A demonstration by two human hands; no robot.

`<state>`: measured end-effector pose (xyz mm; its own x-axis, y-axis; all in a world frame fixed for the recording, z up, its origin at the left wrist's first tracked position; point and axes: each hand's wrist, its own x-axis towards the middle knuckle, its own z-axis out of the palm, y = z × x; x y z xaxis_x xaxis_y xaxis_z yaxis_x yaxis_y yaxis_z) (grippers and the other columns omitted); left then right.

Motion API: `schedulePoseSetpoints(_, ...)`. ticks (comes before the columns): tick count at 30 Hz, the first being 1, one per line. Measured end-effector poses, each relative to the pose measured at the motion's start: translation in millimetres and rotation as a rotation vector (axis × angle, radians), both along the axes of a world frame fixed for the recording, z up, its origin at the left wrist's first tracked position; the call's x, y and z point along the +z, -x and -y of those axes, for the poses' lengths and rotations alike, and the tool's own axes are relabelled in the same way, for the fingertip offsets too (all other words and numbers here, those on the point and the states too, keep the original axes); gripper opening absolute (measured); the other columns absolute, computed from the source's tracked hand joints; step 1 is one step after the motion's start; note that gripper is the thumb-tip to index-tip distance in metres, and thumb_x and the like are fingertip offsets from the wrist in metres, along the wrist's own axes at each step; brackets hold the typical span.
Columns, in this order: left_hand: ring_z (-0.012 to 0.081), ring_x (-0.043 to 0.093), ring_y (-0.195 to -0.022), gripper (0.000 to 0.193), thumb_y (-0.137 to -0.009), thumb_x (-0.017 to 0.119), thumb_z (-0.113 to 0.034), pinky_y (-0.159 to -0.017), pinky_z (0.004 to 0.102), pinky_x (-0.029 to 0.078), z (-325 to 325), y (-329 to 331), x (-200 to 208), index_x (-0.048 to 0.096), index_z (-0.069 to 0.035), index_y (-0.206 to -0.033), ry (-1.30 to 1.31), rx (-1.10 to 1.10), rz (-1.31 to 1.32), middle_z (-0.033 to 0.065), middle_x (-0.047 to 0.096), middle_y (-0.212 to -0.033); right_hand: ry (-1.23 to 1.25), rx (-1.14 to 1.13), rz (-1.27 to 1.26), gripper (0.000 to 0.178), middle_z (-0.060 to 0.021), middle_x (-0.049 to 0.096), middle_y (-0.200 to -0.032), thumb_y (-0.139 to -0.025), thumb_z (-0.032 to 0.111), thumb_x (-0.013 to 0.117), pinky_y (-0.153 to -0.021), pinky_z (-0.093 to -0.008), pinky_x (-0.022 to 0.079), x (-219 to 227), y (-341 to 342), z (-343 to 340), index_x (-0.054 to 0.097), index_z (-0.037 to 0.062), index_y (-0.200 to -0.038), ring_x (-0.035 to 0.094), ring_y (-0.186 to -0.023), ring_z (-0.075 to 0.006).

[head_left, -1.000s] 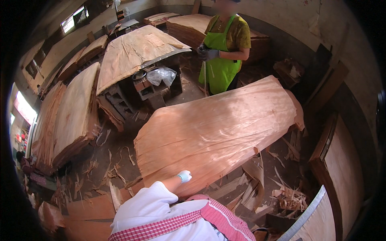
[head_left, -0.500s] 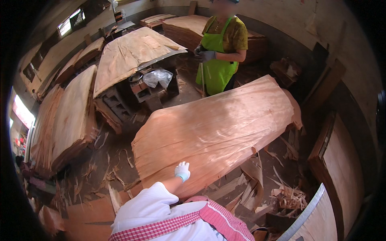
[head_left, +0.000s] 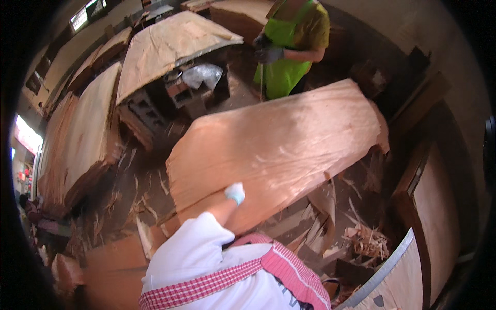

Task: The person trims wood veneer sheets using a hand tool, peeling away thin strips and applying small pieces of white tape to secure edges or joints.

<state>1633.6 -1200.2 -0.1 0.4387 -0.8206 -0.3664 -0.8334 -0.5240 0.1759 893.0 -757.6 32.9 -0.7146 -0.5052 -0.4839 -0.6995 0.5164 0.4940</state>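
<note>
My left hand, in a white glove with a light teal cuff, is at the near part of a large pinkish-tan wood veneer sheet. The glove is blurred, so I cannot make out whether its fingers are curled or flat, or whether they pinch the sheet. The sheet lies on top of a low pile, with faint creases running along it and a ragged far right end. My right hand is out of view.
A person in a green apron stands beyond the pile, gloved hands together near a thin stick. More veneer stacks stand at left. A veneer-topped block stand holds a clear plastic bag. Wood scraps litter the floor; boards lean at right.
The view has tilted down, so the scene sits a little differently. My left hand, earlier with its fingers showing spread on the veneer, now appears more compact and blurred.
</note>
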Motion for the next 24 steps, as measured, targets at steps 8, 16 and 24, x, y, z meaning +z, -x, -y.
schedulePoseSetpoints(8, 0.0350, 0.066, -0.101, 0.043, -0.088, 0.048, -0.024, -0.079, 0.0481, 0.054, 78.2, -100.3, 44.4, 0.054, -0.009, -0.128, -0.359, 0.256, -0.423, 0.0218, 0.066, -0.109, -0.122, 0.202, 0.018, 0.032, -0.0117, 0.068, -0.112, -0.092, 0.030, 0.049, -0.086, -0.0377, 0.051, -2.4, 7.4, 4.5, 0.070, 0.0116, -0.109, 0.066, -0.102, -0.0280)
schedulePoseSetpoints(16, 0.0356, 0.063, -0.106, 0.028, -0.085, 0.047, -0.019, -0.086, 0.0484, 0.051, 47.4, -52.5, 34.2, 0.061, -0.008, -0.107, 0.071, 0.181, -0.074, 0.0197, 0.067, -0.110, 0.467, -0.275, -0.028, 0.035, -0.0153, 0.068, -0.111, -0.091, 0.031, 0.051, -0.087, -0.0392, 0.051, -3.8, -21.7, 21.7, 0.069, 0.0067, -0.109, 0.065, -0.102, -0.0314)
schedulePoseSetpoints(24, 0.0378, 0.065, -0.095, 0.032, -0.080, 0.051, -0.023, -0.083, 0.0474, 0.052, -48.8, 84.6, 10.4, 0.068, -0.011, -0.104, -0.076, -0.533, -0.425, 0.0192, 0.068, -0.101, 0.893, -0.558, -0.030, 0.038, -0.0190, 0.067, -0.109, -0.091, 0.033, 0.053, -0.088, -0.0407, 0.050, 1.9, -43.6, 33.1, 0.067, 0.0019, -0.108, 0.064, -0.102, -0.0347)
